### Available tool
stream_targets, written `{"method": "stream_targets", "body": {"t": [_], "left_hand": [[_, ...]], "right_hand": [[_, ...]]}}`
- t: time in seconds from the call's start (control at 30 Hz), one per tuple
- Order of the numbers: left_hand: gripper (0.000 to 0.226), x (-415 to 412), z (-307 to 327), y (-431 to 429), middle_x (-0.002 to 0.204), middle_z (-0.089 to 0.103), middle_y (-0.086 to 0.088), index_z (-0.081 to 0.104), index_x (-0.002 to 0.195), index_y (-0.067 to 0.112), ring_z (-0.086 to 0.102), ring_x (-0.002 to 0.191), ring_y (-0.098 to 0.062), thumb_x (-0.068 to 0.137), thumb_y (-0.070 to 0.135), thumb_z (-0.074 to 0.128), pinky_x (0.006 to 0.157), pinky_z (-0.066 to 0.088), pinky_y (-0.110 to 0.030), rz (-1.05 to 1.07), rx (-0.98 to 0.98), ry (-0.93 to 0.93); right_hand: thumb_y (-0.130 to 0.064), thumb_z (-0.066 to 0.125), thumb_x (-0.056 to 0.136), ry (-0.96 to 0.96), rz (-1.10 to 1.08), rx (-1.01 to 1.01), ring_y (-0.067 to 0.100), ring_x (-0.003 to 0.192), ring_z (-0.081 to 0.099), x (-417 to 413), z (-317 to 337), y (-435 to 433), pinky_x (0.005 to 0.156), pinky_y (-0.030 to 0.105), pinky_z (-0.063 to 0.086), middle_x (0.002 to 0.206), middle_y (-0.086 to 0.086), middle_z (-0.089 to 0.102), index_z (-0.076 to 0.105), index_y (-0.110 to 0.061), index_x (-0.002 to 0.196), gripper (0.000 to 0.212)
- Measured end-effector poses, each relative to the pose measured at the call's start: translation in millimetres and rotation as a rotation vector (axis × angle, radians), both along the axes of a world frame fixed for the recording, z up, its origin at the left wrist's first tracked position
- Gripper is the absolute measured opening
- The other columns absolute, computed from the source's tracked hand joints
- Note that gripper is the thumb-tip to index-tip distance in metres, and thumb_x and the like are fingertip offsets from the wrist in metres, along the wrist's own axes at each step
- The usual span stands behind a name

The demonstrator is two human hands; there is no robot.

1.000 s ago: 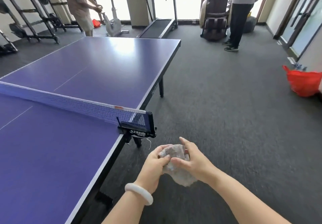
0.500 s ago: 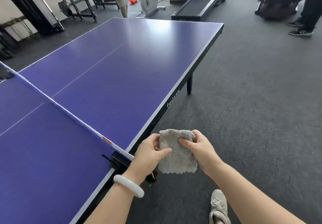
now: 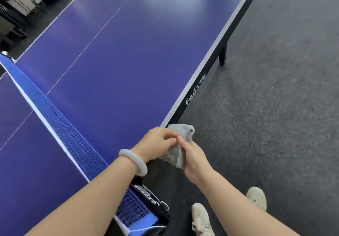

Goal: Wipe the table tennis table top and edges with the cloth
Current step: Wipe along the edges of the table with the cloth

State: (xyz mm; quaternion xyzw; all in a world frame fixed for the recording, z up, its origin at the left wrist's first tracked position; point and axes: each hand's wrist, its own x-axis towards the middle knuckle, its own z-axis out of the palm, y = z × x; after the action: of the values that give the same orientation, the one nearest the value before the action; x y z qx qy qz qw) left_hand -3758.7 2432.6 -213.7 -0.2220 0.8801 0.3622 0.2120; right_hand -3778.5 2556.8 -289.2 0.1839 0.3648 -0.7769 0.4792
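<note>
Far left: blue net [image 3: 60,131] w/ white top band runs diagonally across the purple table top [image 3: 128,52]. Its black clamp [image 3: 152,204] grips the near side edge, bottom centre. A pale bangle [image 3: 133,161] sits on the left wrist. Left hand [image 3: 157,144] is above the table's edge strip, fingers curled, pinching the grey cloth [image 3: 180,144]. Cloth is bunched btwn both hands, just off the side edge by the net, over the floor; can't tell if it touches the edge. Right hand [image 3: 194,159] wraps its lower part, fingers curled round it. Black side edge [image 3: 201,78] w/ white lettering runs up-right to a table leg [image 3: 222,56]. Two light shoes [image 3: 200,219] stand on grey carpet [image 3: 275,107], lower right.
</note>
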Motion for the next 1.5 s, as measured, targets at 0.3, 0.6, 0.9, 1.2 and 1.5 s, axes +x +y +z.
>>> {"method": "stream_targets", "body": {"t": [0.3, 0.6, 0.9, 1.2, 1.5], "left_hand": [[0.056, 3.0, -72.2, -105.2, 0.164, 0.016, -0.001, 0.020, 0.157, 0.015, 0.016, 0.151, -0.017, 0.105, 0.030, 0.037, 0.123, 0.016, -0.038, -0.512, -0.674, 0.166], [0.055, 12.0, -99.7, -132.9, 0.163, 0.020, -0.002, 0.026, 0.155, 0.015, 0.017, 0.151, -0.016, 0.102, 0.028, 0.024, 0.123, 0.014, -0.042, -0.575, -0.617, 0.390], [0.055, 11.9, -102.2, -134.1, 0.163, 0.020, -0.001, 0.026, 0.156, 0.017, 0.015, 0.151, -0.014, 0.103, 0.028, 0.027, 0.124, 0.012, -0.039, -0.566, -0.621, 0.427], [0.055, 12.6, -105.6, -133.0, 0.162, 0.022, -0.003, 0.027, 0.155, 0.015, 0.018, 0.150, -0.016, 0.102, 0.026, 0.027, 0.123, 0.013, -0.040, -0.557, -0.637, 0.463], [0.054, 14.1, -105.9, -134.3, 0.163, 0.020, -0.002, 0.025, 0.156, 0.016, 0.015, 0.151, -0.015, 0.103, 0.026, 0.028, 0.124, 0.013, -0.040, -0.565, -0.642, 0.448]], "right_hand": [[-0.011, 0.053, 0.096, 0.064, 0.358, 0.202, 0.025, 0.111, 0.062, 68.6, -38.2, -47.9, 0.097, 0.039, 0.051, 0.122, 0.006, 0.063, 0.043, -0.024, 0.142, 0.049], [0.017, 0.036, 0.069, -0.187, 0.386, -0.207, 0.038, 0.090, 0.042, 59.4, -42.0, -54.0, 0.079, 0.041, 0.038, 0.104, 0.020, 0.048, 0.043, -0.005, 0.103, 0.041], [-0.027, 0.076, 0.085, 0.446, 0.861, 0.323, 0.019, 0.081, 0.065, 71.5, -35.6, -99.2, 0.073, 0.024, 0.053, 0.100, 0.015, 0.068, 0.055, 0.008, 0.112, 0.049], [-0.029, 0.085, 0.077, 0.391, 0.745, 0.358, 0.024, 0.081, 0.071, 40.2, -36.2, -98.6, 0.080, 0.033, 0.057, 0.091, 0.015, 0.075, 0.069, 0.000, 0.099, 0.040], [-0.034, 0.085, 0.076, 0.329, 0.823, 0.344, 0.019, 0.066, 0.061, 62.2, -39.9, -101.7, 0.068, 0.030, 0.049, 0.083, 0.009, 0.069, 0.062, -0.005, 0.101, 0.045]]}}
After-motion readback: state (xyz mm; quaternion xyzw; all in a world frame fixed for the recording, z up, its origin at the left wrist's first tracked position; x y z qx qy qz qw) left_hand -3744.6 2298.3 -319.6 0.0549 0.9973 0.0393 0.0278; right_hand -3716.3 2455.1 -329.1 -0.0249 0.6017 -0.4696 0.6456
